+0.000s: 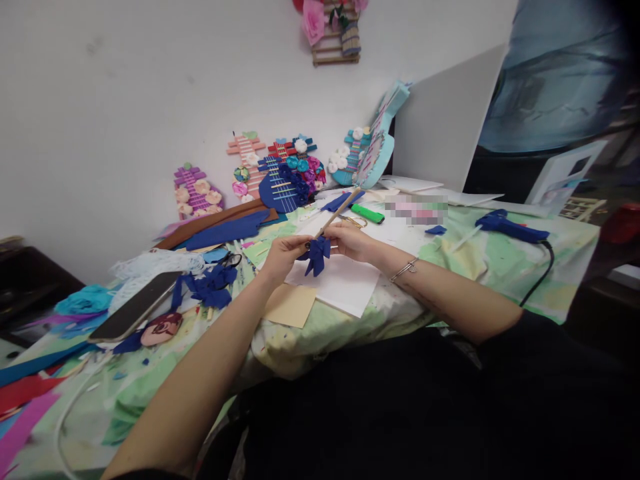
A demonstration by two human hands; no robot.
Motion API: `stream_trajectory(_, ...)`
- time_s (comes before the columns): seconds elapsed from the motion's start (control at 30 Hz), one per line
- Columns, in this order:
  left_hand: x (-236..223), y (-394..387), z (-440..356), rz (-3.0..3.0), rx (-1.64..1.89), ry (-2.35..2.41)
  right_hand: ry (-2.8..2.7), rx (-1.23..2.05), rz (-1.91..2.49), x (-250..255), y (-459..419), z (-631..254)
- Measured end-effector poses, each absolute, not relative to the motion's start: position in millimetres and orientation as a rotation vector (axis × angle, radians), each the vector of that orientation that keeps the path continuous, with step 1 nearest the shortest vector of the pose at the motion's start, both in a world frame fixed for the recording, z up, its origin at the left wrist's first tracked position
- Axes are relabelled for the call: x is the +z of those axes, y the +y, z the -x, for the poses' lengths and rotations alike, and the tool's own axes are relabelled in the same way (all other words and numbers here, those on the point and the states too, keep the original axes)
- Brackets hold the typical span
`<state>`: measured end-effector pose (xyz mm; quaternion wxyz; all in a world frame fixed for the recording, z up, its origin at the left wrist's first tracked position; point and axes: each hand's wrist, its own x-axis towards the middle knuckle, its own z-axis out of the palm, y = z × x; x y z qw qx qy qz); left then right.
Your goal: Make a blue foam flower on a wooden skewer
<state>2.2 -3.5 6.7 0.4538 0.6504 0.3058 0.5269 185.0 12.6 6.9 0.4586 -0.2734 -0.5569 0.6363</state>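
Soft blue piece [318, 256] and thin stick [340, 211], up in two hands.
They sit over the white paper [350, 287]. The left hand [285, 259] pinches the blue piece by the stick's low end; the right hand [351, 241] pinches close by, but its exact hold is hard to tell. The blue piece looks light and easy to squash, so gentle fingertips at its middle seem best; the stick looks stiff.

A smudged white wall [125, 87] spans the upper left, with perhaps a dark cabinet [45, 275] at the left edge.
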Motion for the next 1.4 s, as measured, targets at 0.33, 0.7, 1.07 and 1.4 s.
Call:
stream_trajectory(0.33,6.1,-0.3,-2.3,-1.607,1.384,0.789,-1.458,1.684,0.541,10.4,6.0,-187.1)
stream_trajectory(0.7,4.6,0.0,-3.3,-1.559,1.407,0.812,-1.587,1.616,0.532,9.7,4.7,-189.8)
stream_trajectory(1.07,3.9,0.4,-1.8,-1.551,1.367,0.815,-1.585,1.565,0.597,8.3,6.2,-190.9)
stream_trajectory(1.4,3.2,-0.1,-3.0,-1.56,1.35,0.805,-1.598,1.611,0.577,6.9,8.3,-190.3)
